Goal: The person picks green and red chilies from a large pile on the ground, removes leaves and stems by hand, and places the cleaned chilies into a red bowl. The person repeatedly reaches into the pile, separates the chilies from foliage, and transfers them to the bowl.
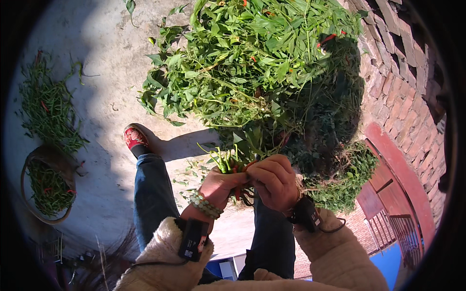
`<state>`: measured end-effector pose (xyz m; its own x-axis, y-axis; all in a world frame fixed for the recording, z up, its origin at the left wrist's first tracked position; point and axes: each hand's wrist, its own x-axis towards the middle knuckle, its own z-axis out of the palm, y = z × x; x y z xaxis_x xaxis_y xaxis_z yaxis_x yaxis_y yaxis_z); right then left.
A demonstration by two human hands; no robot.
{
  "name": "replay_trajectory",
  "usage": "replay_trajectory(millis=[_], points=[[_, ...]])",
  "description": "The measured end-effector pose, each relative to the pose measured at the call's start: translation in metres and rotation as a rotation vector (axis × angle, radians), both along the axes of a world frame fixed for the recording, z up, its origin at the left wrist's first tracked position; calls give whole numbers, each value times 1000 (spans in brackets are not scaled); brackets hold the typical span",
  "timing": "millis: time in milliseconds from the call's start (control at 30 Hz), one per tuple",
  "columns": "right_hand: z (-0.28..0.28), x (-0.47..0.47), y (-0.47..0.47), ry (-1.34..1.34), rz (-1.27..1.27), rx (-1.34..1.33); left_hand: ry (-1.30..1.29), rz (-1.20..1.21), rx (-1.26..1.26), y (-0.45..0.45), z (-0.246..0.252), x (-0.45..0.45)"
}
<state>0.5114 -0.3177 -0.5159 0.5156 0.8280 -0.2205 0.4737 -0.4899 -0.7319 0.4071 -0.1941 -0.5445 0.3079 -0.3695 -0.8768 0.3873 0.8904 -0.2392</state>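
Observation:
My left hand (220,185) is closed around a small bunch of chili peppers (225,164). Their green stems and tips stick up above the thumb, and darker and red ones hang below the fist. Against it, my right hand (275,182) has its fingers bent and pinched at the bunch. A reddish chili pepper (250,164) shows at those fingertips, its rest hidden by the hand. Just beyond both hands lies a large heap of uprooted chili plants (233,80), leafy green with scattered red peppers.
At left, a pile of picked green chilies (49,105) lies on the concrete ground (109,72), beside a basket (23,182) holding more. Another plant heap (338,185) lies at right, near a brick wall (395,94). My red shoe (135,136) stands left of the main heap.

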Motion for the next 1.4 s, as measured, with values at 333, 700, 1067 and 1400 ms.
replay_trajectory(millis=[333,700,1067,1400], points=[[-54,-1,-25,42,163,-98,-95,-130,166,1,-5,-9],[-71,22,-49,55,117,-231,-55,-44,185,17,2,-8],[-216,69,-202,-15,-544,-708,12,74,287,22,3,-14],[-57,39,-214,70,-683,-809,-8,144,870,63,12,-49]])
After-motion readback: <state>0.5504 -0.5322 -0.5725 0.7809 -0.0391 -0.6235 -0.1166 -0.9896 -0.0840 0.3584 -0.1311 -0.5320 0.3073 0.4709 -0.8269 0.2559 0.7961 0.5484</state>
